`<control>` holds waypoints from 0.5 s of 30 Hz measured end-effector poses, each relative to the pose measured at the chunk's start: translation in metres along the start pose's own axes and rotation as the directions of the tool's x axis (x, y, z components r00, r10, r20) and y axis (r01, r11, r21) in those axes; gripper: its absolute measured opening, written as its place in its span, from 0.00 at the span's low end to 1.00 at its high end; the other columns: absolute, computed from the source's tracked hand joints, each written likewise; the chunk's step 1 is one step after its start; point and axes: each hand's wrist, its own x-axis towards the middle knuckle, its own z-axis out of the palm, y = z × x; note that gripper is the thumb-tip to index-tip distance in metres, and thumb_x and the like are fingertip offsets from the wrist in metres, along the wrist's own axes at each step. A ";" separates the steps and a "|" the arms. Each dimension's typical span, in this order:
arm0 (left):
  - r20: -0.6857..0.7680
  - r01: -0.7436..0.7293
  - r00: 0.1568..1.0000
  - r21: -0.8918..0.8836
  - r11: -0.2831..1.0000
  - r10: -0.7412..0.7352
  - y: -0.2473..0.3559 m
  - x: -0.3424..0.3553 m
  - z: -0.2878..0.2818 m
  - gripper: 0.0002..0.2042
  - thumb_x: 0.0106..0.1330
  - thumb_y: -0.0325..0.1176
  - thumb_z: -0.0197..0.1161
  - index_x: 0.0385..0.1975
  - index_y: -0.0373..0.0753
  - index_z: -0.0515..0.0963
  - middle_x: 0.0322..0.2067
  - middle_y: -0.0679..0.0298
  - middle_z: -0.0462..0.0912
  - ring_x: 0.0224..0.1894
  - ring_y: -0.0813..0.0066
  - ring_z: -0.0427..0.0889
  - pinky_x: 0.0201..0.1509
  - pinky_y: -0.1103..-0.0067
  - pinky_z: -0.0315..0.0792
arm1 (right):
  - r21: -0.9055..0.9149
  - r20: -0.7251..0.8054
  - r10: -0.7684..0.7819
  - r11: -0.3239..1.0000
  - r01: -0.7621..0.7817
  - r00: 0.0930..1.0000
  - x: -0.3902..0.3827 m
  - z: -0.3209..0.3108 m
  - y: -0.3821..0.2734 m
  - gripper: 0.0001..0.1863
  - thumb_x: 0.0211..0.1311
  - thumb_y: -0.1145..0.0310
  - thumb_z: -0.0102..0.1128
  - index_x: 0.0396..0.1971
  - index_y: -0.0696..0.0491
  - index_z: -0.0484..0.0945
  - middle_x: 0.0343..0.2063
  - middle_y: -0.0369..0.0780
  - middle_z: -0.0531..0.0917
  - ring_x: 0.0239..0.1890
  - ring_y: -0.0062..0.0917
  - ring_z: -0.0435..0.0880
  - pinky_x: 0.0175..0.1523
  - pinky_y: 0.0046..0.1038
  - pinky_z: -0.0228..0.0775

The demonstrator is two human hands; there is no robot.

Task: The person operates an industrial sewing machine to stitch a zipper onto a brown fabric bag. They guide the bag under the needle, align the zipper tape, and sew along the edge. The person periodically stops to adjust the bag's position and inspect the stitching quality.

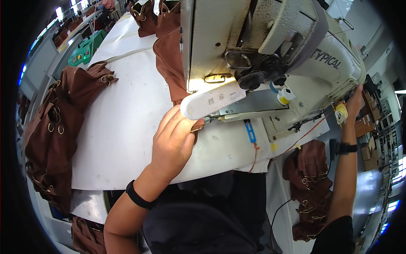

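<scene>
A large cream sewing machine [342, 46] stands over the white table. My left hand [171, 142] is closed on a brown leather bag [171, 63] at the machine's left side, under a white rounded lamp [211, 100]. A short stretch of brass-toothed zipper [197, 128] shows beside my fingers. The bag runs back from there behind the machine head, which hides part of it. At the machine's far right end, my right hand [355, 105] rests against the handwheel side with its fingers curled, partly hidden by the edge. The needle area is hidden behind the lamp.
Brown bags with metal rings [55, 122] lie at the table's left edge, and more [308, 186] hang at the right. Others [146, 19] stand at the back. A blue plastic tool [250, 131] with an orange cord lies by the machine bed, near a small white bottle [286, 96].
</scene>
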 end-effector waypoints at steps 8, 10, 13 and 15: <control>0.051 -0.070 0.996 0.030 0.997 0.068 -0.001 0.003 -0.002 0.22 0.54 0.11 0.61 0.51 0.31 0.81 0.55 0.45 0.84 0.55 0.52 0.84 0.59 0.68 0.79 | -0.086 0.288 -0.091 0.989 0.120 0.953 0.127 -0.006 -0.028 0.30 0.70 0.43 0.63 0.51 0.58 0.87 0.40 0.37 0.88 0.42 0.18 0.83 0.49 0.21 0.73; 0.065 -0.073 0.995 -0.011 0.997 0.074 0.001 0.007 0.000 0.21 0.54 0.09 0.59 0.50 0.29 0.80 0.56 0.42 0.83 0.59 0.48 0.83 0.62 0.66 0.78 | -0.207 0.592 -0.026 0.961 0.183 0.806 0.155 0.003 -0.069 0.27 0.72 0.48 0.64 0.52 0.60 0.85 0.39 0.36 0.88 0.38 0.18 0.83 0.48 0.21 0.75; 0.064 -0.059 0.996 -0.020 0.998 0.060 -0.001 0.006 0.001 0.20 0.54 0.08 0.58 0.48 0.28 0.79 0.56 0.41 0.82 0.59 0.47 0.82 0.62 0.66 0.78 | -0.004 0.440 0.027 1.000 -0.028 0.898 0.132 0.018 -0.056 0.28 0.71 0.49 0.65 0.53 0.61 0.85 0.42 0.37 0.88 0.41 0.19 0.83 0.50 0.22 0.75; 0.076 -0.057 0.995 -0.008 0.998 0.058 0.000 0.006 -0.001 0.21 0.54 0.08 0.58 0.48 0.28 0.79 0.56 0.41 0.82 0.60 0.46 0.82 0.62 0.66 0.78 | 0.161 0.158 -0.054 0.987 0.029 0.986 0.077 0.024 -0.051 0.28 0.70 0.50 0.66 0.54 0.60 0.85 0.43 0.39 0.88 0.42 0.20 0.84 0.51 0.23 0.75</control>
